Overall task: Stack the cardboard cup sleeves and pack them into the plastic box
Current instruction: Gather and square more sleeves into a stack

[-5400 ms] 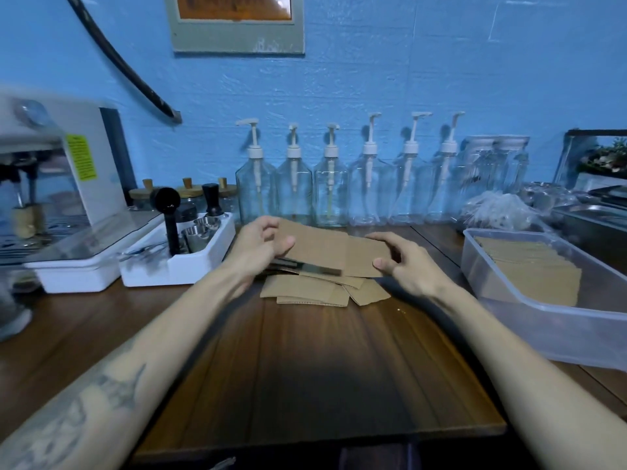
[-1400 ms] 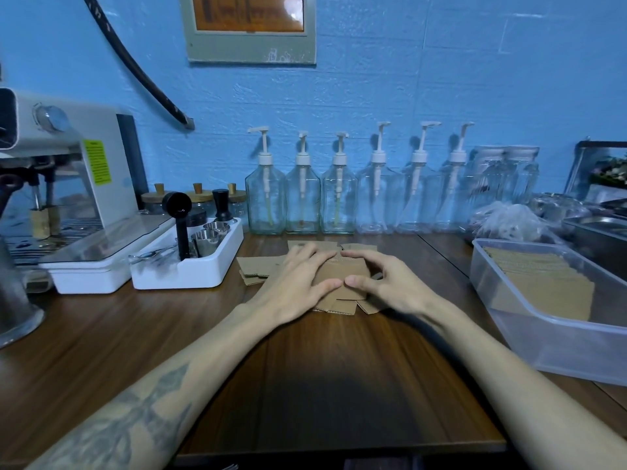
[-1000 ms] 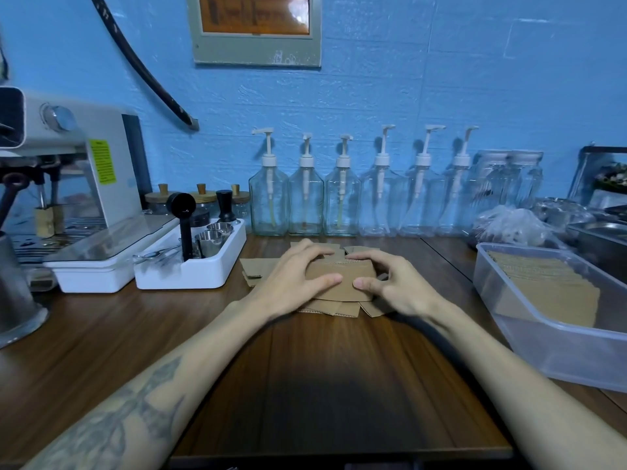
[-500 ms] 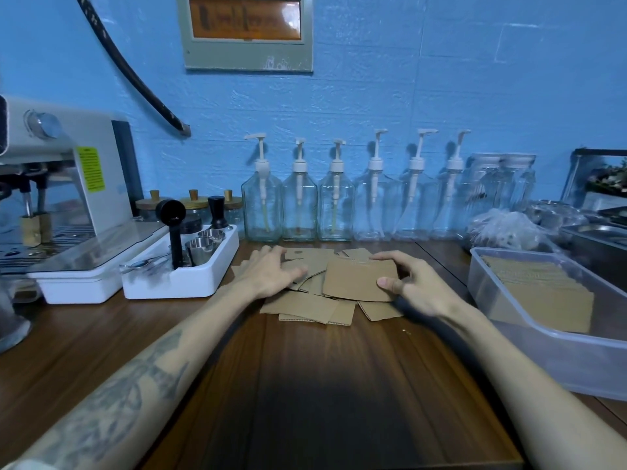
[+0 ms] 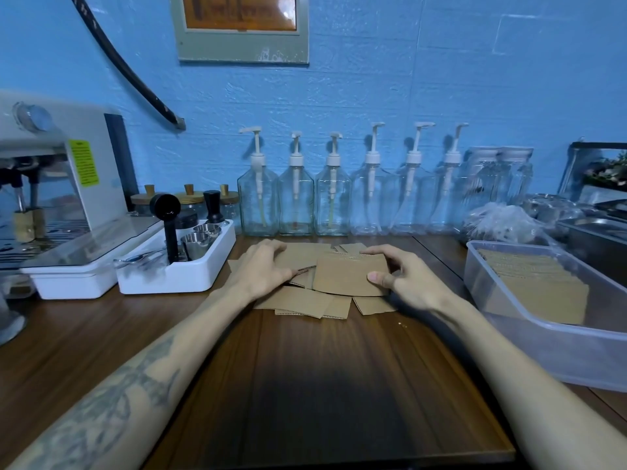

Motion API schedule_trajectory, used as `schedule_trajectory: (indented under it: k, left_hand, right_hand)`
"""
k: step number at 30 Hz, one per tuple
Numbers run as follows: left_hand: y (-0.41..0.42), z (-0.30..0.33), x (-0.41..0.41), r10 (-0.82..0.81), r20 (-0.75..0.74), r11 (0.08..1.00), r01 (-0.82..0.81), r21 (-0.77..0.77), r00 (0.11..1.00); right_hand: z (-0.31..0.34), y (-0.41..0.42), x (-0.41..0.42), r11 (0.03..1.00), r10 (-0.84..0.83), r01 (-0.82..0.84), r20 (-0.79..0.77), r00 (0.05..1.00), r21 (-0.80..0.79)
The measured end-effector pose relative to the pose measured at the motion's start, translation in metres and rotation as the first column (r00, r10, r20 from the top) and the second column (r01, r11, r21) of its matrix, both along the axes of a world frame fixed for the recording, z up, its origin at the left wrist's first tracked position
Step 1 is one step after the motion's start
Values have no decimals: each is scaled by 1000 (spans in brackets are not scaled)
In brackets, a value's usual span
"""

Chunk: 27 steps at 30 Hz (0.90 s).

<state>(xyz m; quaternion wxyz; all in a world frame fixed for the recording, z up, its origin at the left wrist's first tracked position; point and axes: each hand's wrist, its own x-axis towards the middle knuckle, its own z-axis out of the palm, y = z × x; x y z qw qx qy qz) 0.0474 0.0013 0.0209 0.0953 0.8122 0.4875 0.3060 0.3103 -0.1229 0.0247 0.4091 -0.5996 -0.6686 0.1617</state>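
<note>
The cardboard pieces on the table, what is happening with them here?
A person is sorting loose cardboard cup sleeves on a wooden table. The right hand pinches the top sleeve by its edge, and the left hand rests flat on the pile. A plastic box to the right already holds a stack of sleeves.

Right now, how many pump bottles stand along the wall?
6, in one row against the blue wall behind the sleeves. The jars to their right could hide more.
</note>
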Motion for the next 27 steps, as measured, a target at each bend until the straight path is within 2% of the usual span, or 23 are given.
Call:
schedule_trajectory:
  k: [5,10,13,16,18,19,22,24,27]
  left_hand:
    - [-8,7,-19,-46,129,998,52,-44,991]
    - [-22,7,-31,-47,373,995,75,-61,927]
    - [-29,13,-34,-7,615,994,75,-85,789]
    - [-34,28,-35,-12,829,996,84,-42,560]
    - [-40,38,-35,-69,894,991,133,11,442]
    - [-44,41,-33,-110,891,985,166,40,441]
    - [-56,38,-22,-251,765,954,284,92,593]
    - [-61,30,-12,-337,624,929,356,99,705]
    - [-61,16,0,-412,329,911,392,128,850]
  right_hand:
    - [0,0,-7,1000,16,-16,20,1000,8]
    - [-2,0,-16,996,82,-81,-33,996,29]
    - [-3,0,-21,996,90,-89,-38,995,29]
    - [-3,0,-23,996,88,-87,-53,995,35]
    - [-3,-1,-24,996,87,-84,-57,995,42]
    - [-3,-1,-24,996,86,-84,-55,995,43]
    - [-3,1,-25,994,102,-100,-59,993,31]
    - [-4,2,-26,994,108,-106,-69,992,25]
    - [-4,3,-25,993,122,-121,-47,991,15]
